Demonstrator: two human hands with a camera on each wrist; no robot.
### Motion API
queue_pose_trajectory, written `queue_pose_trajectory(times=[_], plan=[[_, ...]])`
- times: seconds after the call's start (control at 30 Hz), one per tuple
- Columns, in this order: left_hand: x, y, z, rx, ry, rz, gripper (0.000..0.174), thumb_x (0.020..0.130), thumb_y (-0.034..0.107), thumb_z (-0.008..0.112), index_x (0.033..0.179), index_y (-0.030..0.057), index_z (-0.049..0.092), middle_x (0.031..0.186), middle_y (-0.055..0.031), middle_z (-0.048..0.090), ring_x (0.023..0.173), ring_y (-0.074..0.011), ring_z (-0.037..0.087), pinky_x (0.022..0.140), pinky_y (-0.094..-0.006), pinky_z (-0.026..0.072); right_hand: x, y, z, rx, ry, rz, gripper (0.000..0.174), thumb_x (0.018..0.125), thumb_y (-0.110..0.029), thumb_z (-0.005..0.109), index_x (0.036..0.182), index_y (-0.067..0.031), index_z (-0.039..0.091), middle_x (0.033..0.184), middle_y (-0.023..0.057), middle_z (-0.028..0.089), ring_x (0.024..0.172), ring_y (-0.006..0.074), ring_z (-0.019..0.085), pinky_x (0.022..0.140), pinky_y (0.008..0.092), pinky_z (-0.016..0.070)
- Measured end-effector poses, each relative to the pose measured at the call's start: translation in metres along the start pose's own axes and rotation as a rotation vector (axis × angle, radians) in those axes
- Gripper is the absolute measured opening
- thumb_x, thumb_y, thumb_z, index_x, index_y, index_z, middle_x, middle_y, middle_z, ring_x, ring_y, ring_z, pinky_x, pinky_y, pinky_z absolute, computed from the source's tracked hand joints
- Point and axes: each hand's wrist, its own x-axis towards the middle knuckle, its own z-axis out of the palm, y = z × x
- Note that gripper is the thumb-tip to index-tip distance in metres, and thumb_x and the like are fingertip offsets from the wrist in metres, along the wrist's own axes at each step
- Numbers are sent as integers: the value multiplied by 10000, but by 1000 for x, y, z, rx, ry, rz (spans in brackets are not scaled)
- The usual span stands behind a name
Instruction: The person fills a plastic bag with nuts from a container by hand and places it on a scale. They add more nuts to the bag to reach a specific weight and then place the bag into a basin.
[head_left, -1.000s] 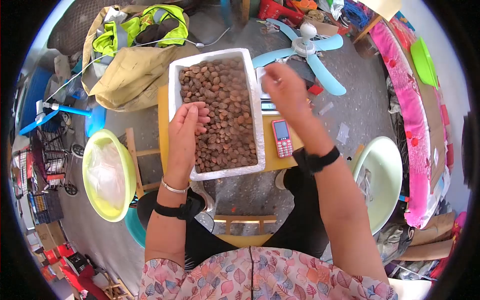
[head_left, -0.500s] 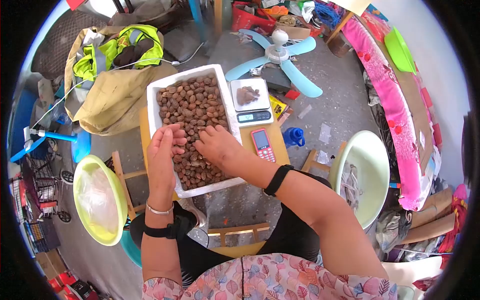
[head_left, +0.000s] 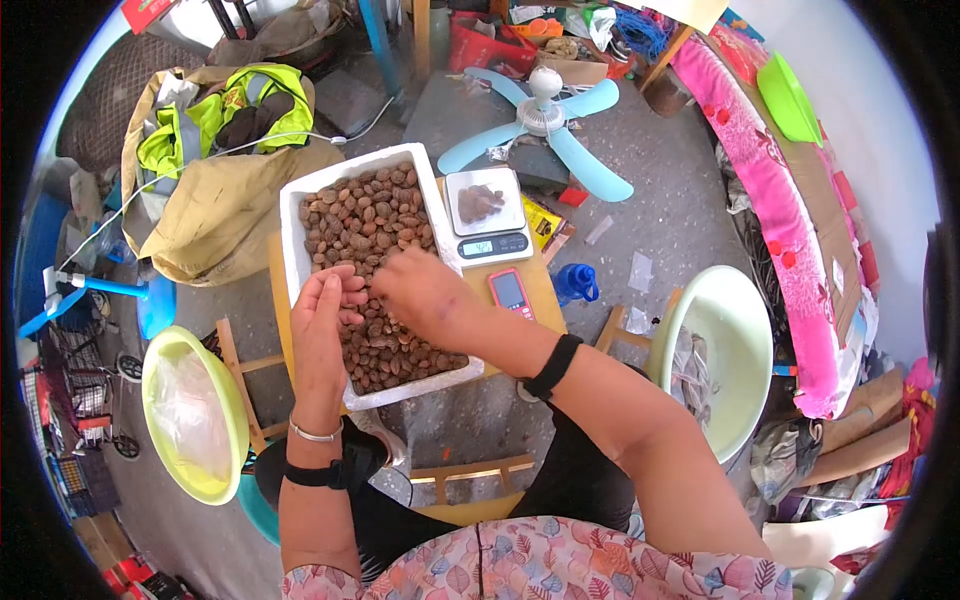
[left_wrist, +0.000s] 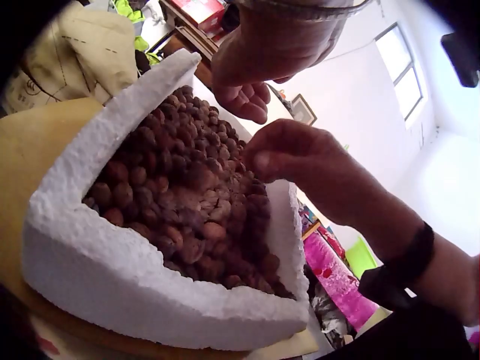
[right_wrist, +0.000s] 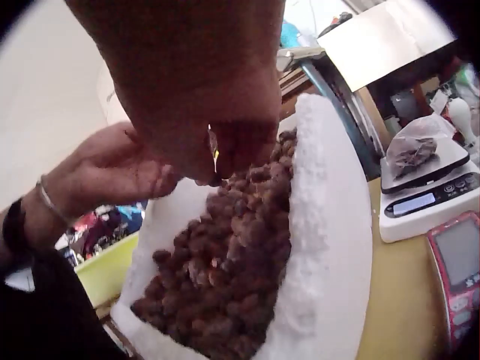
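A white foam box [head_left: 291, 240] full of brown, wrinkled nuts [head_left: 360, 215] sits on a small yellow table. Over its near left part is my left hand [head_left: 322, 320], thumb up and fingers loosely bent, with nothing visible in it. My right hand [head_left: 425, 295] reaches in from the right, its bent fingers down at the nuts beside the left fingertips. Whether it pinches a nut I cannot tell. Both hands [left_wrist: 322, 165] also show close together above the box in the left wrist view. Right of the box, a digital scale [head_left: 493, 245] bears a clear bag [head_left: 482, 203] with brown pieces inside.
A red phone [head_left: 510, 292] lies by the scale, and a blue bottle [head_left: 576, 284] stands beyond the table. Basins flank me: a yellow-green one [head_left: 238, 400] at left, a pale green one [head_left: 750, 340] at right. Behind are a tan sack [head_left: 215, 220] and a ceiling fan [head_left: 540, 115].
My right hand has moved from over the scale, left and down into the box of nuts, where it has stayed. The left hand keeps its place over the box. The head view has shifted.
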Motion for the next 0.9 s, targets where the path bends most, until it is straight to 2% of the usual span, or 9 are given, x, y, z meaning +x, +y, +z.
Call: queue_pose_trajectory(times=[0.13, 0.2, 0.23, 0.3, 0.4, 0.6, 0.7, 0.8, 0.9], plan=[[-2, 2, 0, 21, -8, 6, 319, 1092, 276, 527, 1224, 12, 647, 1067, -65, 698, 917, -108, 644, 757, -240, 507, 20, 41, -40, 176, 394, 269, 101, 860, -70, 683, 958, -66, 703, 887, 133, 702, 860, 334, 683, 797, 437, 545], [-4, 2, 0, 35, -9, 3, 331, 1095, 289, 524, 1234, 11, 639, 1074, -66, 695, 916, -110, 645, 757, -240, 509, 17, 77, -78, 357, 466, 622, 128, 907, -74, 680, 1023, -31, 712, 916, 119, 739, 840, 218, 718, 756, 364, 563], [-5, 4, 1, 40, -8, 1, 335, 1094, 293, 526, 1235, 11, 638, 1074, -65, 695, 916, -110, 644, 758, -239, 508, 7, 113, -81, 386, 598, 606, 148, 903, -75, 694, 1038, -15, 706, 921, 106, 741, 858, 185, 708, 766, 351, 563], [-5, 4, 1, 41, -8, -3, 341, 1091, 299, 531, 1238, 10, 636, 1075, -63, 694, 917, -108, 642, 758, -239, 508, -13, 141, -99, 278, 645, 809, 221, 875, -102, 729, 1066, 1, 688, 949, 93, 729, 860, 177, 687, 775, 319, 556], [-4, 3, 2, 38, -12, -16, 344, 1088, 302, 537, 1240, 10, 635, 1073, -61, 693, 919, -106, 639, 758, -237, 507, -32, 166, -104, 563, 678, 1082, 216, 858, -103, 731, 1046, -5, 690, 914, 55, 705, 820, 157, 659, 733, 299, 542], [-4, 3, 8, 65, -9, -52, 317, 1083, 280, 541, 1227, 17, 646, 1059, -59, 697, 918, -106, 640, 757, -242, 504, -53, 201, -87, 620, 658, 1100, 152, 853, -108, 714, 984, -30, 708, 859, 31, 687, 788, 137, 634, 665, 295, 510], [-4, 3, 9, 59, 2, -58, 290, 1083, 259, 541, 1194, 23, 666, 1051, -50, 702, 920, -105, 647, 764, -247, 501, -55, 213, -75, 539, 611, 1184, 156, 836, -113, 725, 972, -36, 724, 888, 60, 722, 808, 158, 656, 705, 328, 528], [-3, 1, 9, 51, -8, -59, 279, 1084, 250, 540, 1190, 24, 665, 1053, -49, 702, 919, -104, 646, 764, -245, 501, -55, 214, -66, 368, 546, 1136, 162, 826, -130, 735, 965, -49, 743, 928, 97, 751, 837, 192, 688, 767, 365, 547], [-4, 2, 11, 48, -20, -53, 274, 1085, 254, 544, 1185, 29, 665, 1051, -44, 700, 914, -101, 640, 767, -243, 500, -54, 206, -63, 328, 477, 1116, 160, 868, -106, 707, 990, -2, 709, 899, 49, 700, 781, 136, 636, 686, 294, 510]])
